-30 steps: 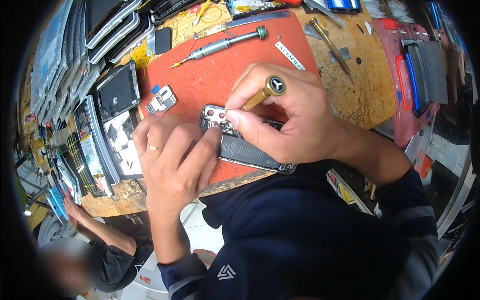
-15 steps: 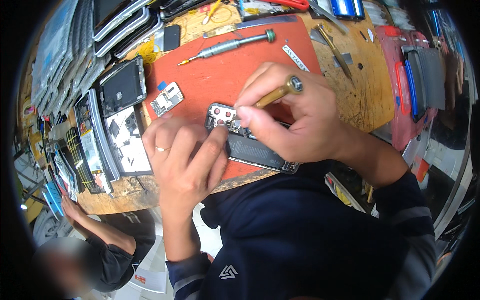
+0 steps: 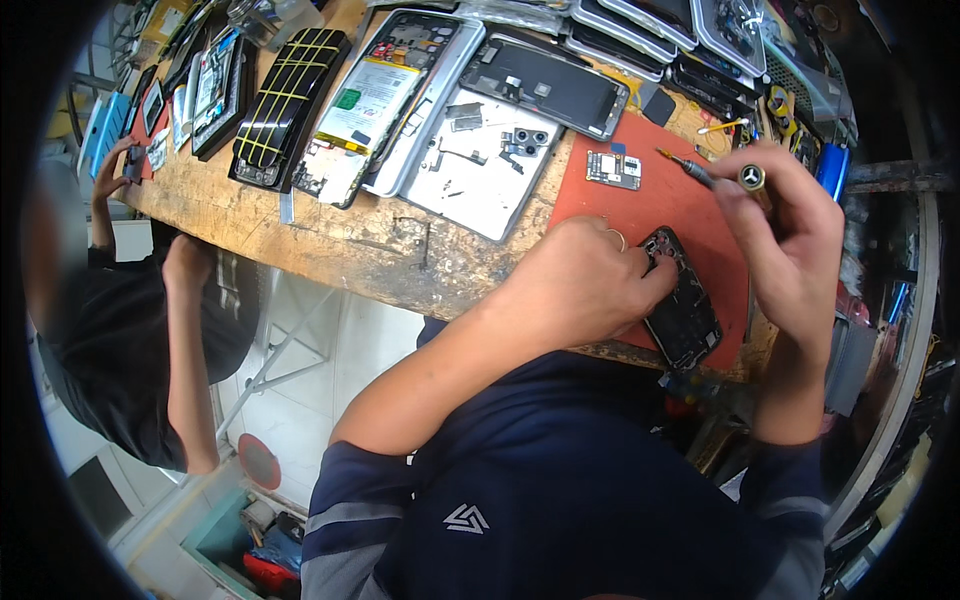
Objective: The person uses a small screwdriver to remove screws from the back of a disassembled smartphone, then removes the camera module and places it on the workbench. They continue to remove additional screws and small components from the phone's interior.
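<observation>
An opened phone (image 3: 690, 312), its black battery and inner parts exposed, lies at the near edge of the red mat (image 3: 590, 212). My left hand (image 3: 590, 280) is closed over the phone's upper end, with bent fingertips pressed at its edge and inner parts; whatever small part may be under them is hidden. Raised to the right of the phone, my right hand (image 3: 785, 235) grips a brass-coloured screwdriver (image 3: 752, 180), its round end cap facing up. A grey pen-like tool (image 3: 690, 168) with an orange tip lies on the mat, partly behind that hand. Beyond my left hand sits a small circuit board (image 3: 613, 170).
To the left, a white tray (image 3: 485, 205) holds loose phone parts beside opened phones (image 3: 365, 100) and a black bundle tied with yellow bands (image 3: 290, 110). Stacked trays (image 3: 640, 40) stand at the back. Another person's hand (image 3: 115, 170) holds something at the bench's far left.
The view has swung left, bringing more bench and the other person into sight. My right hand has lifted off the phone with the screwdriver. My left hand stays at the phone's upper end.
</observation>
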The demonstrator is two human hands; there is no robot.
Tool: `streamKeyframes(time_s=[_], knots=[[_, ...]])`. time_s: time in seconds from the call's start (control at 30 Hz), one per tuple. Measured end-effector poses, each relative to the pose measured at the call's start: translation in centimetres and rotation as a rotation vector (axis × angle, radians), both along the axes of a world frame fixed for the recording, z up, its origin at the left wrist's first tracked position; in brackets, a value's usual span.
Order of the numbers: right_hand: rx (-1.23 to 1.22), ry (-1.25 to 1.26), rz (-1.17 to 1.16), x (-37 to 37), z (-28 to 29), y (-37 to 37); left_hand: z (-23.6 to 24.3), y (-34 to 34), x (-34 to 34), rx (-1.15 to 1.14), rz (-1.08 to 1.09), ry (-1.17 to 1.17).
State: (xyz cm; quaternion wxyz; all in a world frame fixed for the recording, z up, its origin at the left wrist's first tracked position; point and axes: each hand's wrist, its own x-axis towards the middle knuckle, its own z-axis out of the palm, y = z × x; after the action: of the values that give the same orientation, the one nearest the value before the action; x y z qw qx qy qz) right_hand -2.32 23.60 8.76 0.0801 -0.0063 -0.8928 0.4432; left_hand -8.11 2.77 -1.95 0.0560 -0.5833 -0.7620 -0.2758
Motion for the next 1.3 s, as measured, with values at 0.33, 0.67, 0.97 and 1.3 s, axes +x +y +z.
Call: streamKeyframes(time_s=[0.33, 0.67, 0.97, 1.3], knots=[[0.307, 0.048, 0.774, -11.2, -3.0, -11.6, -2.1, 2.4, 0.8, 0.528, 0.151, -0.187], [0.423, 0.07, 0.639, -14.2, -1.2, -10.2, -1.0, 0.3, 0.1, 0.163, 0.013, 0.04], [0.474, -0.012, 0.547, -9.9, -1.1, -4.2, 0.7, -0.3, 1.2, 0.029, 0.052, -0.036], [0.315, -0.103, 0.46, -5.5, -3.1, -0.6, 3.2, -1.8, 2.0, -0.201, 0.076, -0.017]])
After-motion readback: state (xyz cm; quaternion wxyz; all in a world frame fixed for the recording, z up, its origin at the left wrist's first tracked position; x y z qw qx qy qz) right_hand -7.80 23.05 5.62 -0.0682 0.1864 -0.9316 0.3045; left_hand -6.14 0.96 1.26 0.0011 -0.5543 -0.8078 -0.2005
